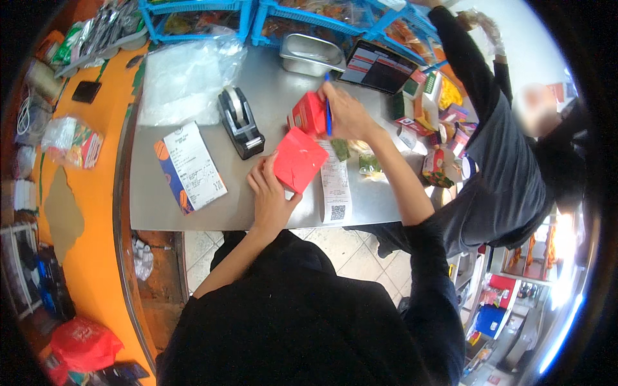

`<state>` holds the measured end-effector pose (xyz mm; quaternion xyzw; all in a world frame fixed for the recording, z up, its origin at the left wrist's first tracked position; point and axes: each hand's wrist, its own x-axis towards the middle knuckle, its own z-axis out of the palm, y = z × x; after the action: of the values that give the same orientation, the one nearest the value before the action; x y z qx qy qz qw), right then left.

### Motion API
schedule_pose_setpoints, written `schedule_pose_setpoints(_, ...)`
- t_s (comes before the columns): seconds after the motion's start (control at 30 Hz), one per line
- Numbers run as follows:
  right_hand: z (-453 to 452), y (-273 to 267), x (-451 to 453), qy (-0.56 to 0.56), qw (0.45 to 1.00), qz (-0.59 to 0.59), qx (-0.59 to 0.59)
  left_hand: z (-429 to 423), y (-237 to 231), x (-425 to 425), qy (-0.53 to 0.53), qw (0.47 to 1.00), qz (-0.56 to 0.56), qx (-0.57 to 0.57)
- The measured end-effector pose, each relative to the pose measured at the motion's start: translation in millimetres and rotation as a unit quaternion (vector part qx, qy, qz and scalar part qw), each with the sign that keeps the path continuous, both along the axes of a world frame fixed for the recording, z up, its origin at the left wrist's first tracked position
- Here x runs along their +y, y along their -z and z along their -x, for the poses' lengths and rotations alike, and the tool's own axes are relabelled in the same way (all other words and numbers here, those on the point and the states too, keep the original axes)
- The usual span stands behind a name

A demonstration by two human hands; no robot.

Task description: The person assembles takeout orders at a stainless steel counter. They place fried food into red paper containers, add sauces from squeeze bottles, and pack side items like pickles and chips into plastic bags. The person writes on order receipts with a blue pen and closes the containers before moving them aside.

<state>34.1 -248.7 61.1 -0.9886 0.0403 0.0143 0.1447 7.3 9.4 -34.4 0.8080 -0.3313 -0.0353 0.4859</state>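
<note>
My left hand (pixel 270 193) grips a small red carton (pixel 300 159), its plain red face turned up. A blue pen (pixel 329 113) sits in my right hand (pixel 347 113), which is also at a second red carton (pixel 309 115); whether it grips that carton I cannot tell. The two cartons are close together over the steel table (pixel 231 202). Partly under the left carton lies a long printed receipt (pixel 335 186). Small clear packets with green contents (pixel 371 164) lie right of it. A black tape dispenser (pixel 241 123) stands to the left, beside another receipt (pixel 190 166).
Clear plastic bags (pixel 186 79) lie at the back left. A steel pan (pixel 313 54) and a tablet (pixel 378 66) stand before blue crates (pixel 203 24). Several cartons and packets crowd the right side, where a co-worker's dark sleeve (pixel 463 53) reaches across. An orange counter (pixel 96 212) runs along the left.
</note>
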Motion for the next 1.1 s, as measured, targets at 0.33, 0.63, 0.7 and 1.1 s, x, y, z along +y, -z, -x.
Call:
schedule_pose_setpoints(0.33,-5.3,-102.0,50.8,0.235,0.941,0.116,-0.214,-24.8,-2.0,-79.7,-0.07,0.996,0.015,0.043)
schedule_pose_setpoints(0.63,24.5,-50.6,68.8,0.224,0.956,-0.034,-0.186,-25.2,-25.7,-82.8,-0.08,0.982,0.157,-0.068)
schedule_pose_setpoints(0.7,40.0,-49.5,48.7,0.175,0.931,-0.099,-0.306,-30.6,-32.6,-83.0,-0.069,0.981,0.17,-0.068)
schedule_pose_setpoints(1.1,198.2,119.1,-15.1,0.382,0.903,-0.038,-0.192,26.5,-3.3,-55.2,0.093,0.93,0.159,-0.317)
